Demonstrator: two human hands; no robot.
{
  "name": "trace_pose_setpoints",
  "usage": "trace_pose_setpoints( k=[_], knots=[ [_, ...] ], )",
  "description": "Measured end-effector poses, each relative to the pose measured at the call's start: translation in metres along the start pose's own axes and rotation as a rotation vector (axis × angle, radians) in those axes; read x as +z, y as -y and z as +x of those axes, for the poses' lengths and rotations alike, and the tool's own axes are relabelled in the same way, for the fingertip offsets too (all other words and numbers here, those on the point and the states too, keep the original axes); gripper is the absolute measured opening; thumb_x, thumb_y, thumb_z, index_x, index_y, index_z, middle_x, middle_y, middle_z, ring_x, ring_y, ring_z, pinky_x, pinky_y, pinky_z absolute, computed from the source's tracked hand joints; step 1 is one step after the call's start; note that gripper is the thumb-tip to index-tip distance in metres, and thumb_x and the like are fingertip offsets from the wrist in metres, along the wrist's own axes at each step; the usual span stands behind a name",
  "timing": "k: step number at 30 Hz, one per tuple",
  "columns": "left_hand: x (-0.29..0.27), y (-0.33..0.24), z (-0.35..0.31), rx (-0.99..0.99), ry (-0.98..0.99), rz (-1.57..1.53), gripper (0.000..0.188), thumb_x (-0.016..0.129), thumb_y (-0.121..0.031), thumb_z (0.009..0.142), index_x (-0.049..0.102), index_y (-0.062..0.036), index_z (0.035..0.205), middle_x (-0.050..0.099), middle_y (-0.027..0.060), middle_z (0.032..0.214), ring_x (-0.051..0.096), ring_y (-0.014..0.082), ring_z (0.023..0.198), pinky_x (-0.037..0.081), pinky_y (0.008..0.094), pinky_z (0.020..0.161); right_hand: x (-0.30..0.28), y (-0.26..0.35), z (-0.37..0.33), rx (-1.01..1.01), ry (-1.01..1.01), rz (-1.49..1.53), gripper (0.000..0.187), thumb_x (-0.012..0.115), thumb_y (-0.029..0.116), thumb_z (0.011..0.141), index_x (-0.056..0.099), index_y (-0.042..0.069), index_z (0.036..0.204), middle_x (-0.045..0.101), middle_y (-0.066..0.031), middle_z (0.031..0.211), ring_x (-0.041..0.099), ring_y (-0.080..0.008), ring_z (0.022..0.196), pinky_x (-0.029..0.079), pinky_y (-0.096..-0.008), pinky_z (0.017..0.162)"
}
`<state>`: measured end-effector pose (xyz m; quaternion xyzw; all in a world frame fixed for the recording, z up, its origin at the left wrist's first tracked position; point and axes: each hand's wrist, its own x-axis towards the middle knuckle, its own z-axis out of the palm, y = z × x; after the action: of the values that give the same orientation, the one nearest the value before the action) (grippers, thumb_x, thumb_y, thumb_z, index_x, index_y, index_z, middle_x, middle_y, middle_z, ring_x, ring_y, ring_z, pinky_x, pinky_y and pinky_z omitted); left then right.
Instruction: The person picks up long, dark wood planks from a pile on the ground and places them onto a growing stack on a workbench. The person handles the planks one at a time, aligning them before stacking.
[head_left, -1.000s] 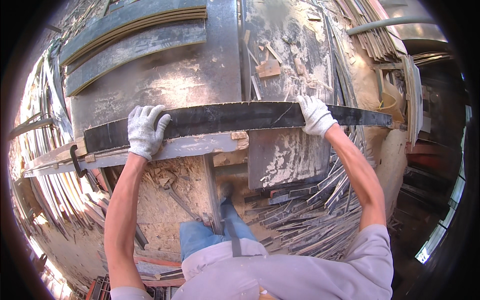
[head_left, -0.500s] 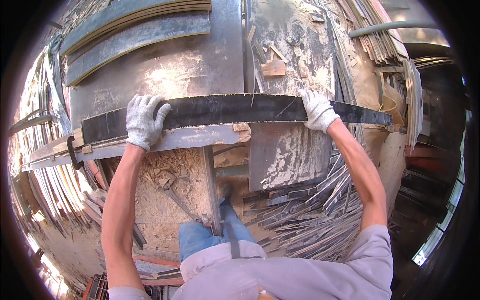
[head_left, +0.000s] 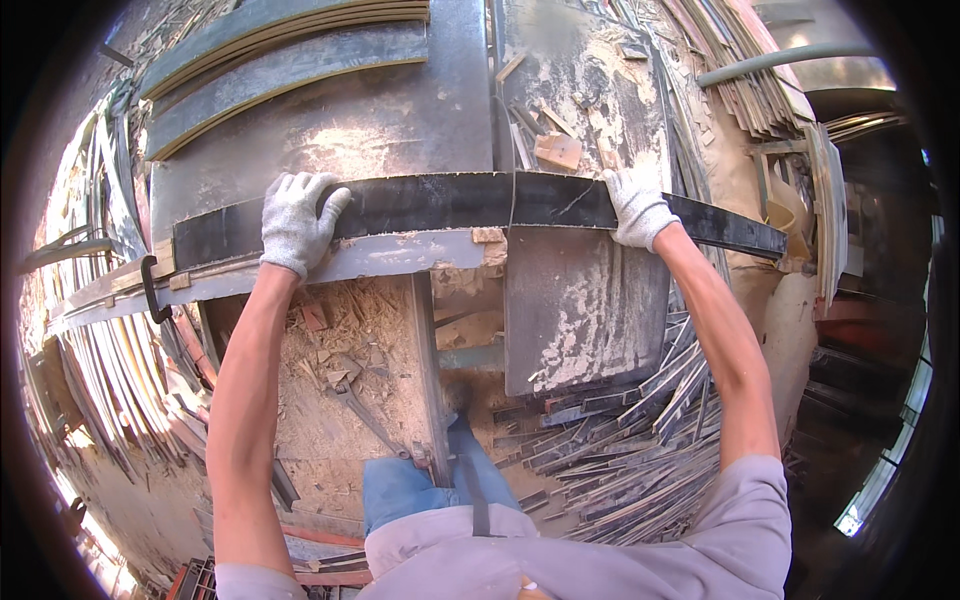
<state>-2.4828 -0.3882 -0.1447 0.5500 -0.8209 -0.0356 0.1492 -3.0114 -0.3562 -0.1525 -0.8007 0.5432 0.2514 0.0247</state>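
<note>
A long, narrow black board [head_left: 420, 203] lies crosswise on a worn table, along a grey metal rail [head_left: 400, 252]. My left hand [head_left: 300, 225], in a pale knitted glove, is closed over the board's left part, its thumb spread to the right. Toward the right end, my gloved right hand [head_left: 638, 207] grips the board with its fingers over the far edge. Between my hands a thin line crosses the board, level with the gap between the two table surfaces. A black hook-shaped clamp [head_left: 152, 288] sits on the rail left of my left hand.
Stacked dark strips [head_left: 290, 75] lie at the far left of the table. Wood scraps and a small block [head_left: 558, 150] litter the dusty right surface [head_left: 590, 310]. Below it, many thin offcuts [head_left: 630, 430] pile up. Sawdust and an adjustable wrench [head_left: 370, 420] lie near my legs.
The board, the rail and both hands have moved slightly away from me past the right table surface. The thin line across the board now shows from edge to edge.
</note>
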Motion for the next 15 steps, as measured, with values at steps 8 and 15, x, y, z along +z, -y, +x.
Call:
trace_pose_setpoints(
  k=[8,15],
  knots=[
    [-0.008,-0.010,0.009,-0.007,0.050,0.004,0.037,0.069,-0.048,0.100,0.071,-0.0134,0.114,0.068,0.0127,0.106,0.063,0.0332,0.108,0.044,0.0469,0.103,0.043,-0.008,-0.053,0.002,-0.141,0.168,0.090,0.083,0.028,0.065,0.046,-0.003,0.140,0.055,-0.0308,0.134,0.054,-0.0470,0.128,0.042,-0.0517,0.113],
    [-0.042,-0.021,0.010,0.011,0.159,0.011,0.068,0.065,-0.061,0.098,0.061,-0.0058,0.139,0.065,0.0181,0.125,0.057,0.0377,0.125,0.033,0.0544,0.121,-0.052,-0.008,-0.129,-0.284,-0.295,0.457,0.091,0.076,0.010,0.053,0.045,-0.004,0.137,0.056,-0.0258,0.125,0.057,-0.0455,0.120,0.045,-0.0522,0.110]
  ],
)
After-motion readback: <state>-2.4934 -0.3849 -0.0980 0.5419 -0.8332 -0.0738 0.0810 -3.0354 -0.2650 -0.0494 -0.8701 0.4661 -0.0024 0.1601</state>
